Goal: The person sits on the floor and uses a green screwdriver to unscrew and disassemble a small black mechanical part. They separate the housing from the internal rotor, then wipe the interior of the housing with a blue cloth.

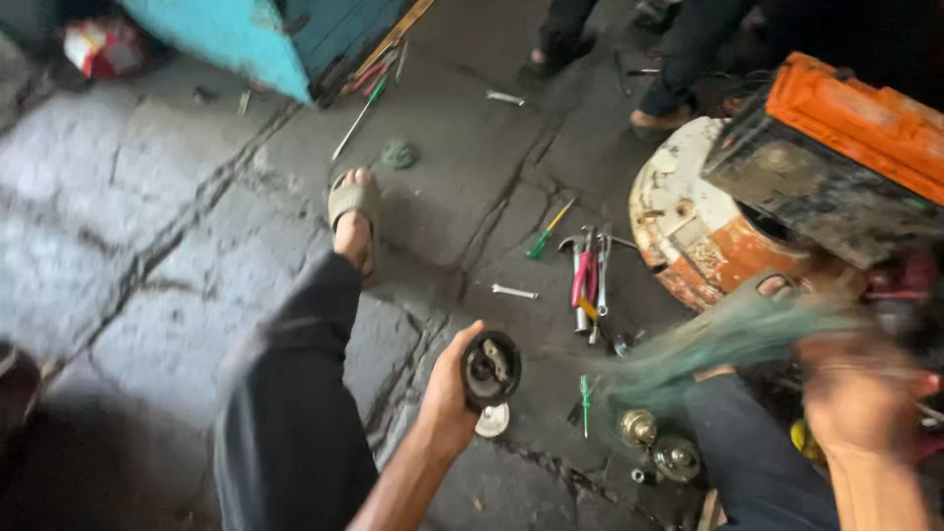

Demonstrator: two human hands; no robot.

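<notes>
My left hand [450, 388] grips a round black metal part [491, 368] with a hollow centre, held over the stone floor. My right hand [857, 398] is at the right edge, blurred by motion, and holds a greenish rag [723, 339] that streaks out to the left. The rag is apart from the black part. My left leg in dark trousers stretches forward, with a sandalled foot [354, 221] on the floor.
Pliers and wrenches [590, 280], green-handled screwdrivers [547, 236], a small wrench [514, 291] and brass parts [659, 444] lie on the cracked floor. A round rusty drum [703, 236] bears a grimy orange-topped machine [846, 147]. Another person's feet [659, 113] stand beyond.
</notes>
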